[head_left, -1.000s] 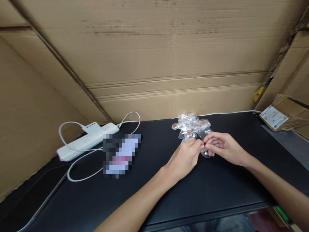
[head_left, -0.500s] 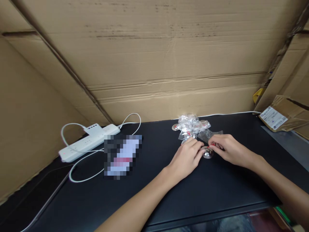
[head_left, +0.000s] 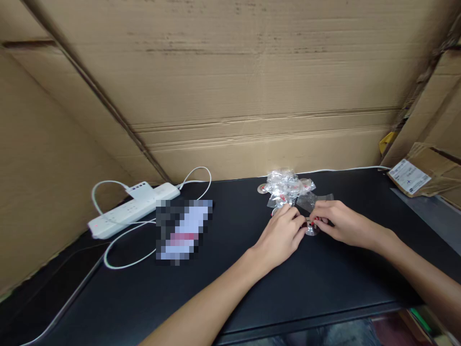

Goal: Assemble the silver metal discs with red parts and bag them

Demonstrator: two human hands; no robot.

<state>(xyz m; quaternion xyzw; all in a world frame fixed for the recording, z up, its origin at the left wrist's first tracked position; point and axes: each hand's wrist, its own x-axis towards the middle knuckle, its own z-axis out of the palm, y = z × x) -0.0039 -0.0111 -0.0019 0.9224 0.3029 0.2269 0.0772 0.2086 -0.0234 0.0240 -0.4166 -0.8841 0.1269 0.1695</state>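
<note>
My left hand and my right hand meet over a small round silver metal disc on the black table. Both hands have their fingers curled and pinched at the disc, where a small red part shows between the fingertips. Just behind my hands lies a pile of crumpled clear plastic bags with more silver discs and red bits in it. An empty clear bag lies flat right behind my right hand.
A white power strip with looping white cable lies at the left. A blurred-out flat object sits beside it. Cardboard walls surround the table; a labelled cardboard parcel rests at the right.
My hands lowered the disc from slightly above the table down onto it and closed in around it. A clear bag now lies flat behind my right hand.
</note>
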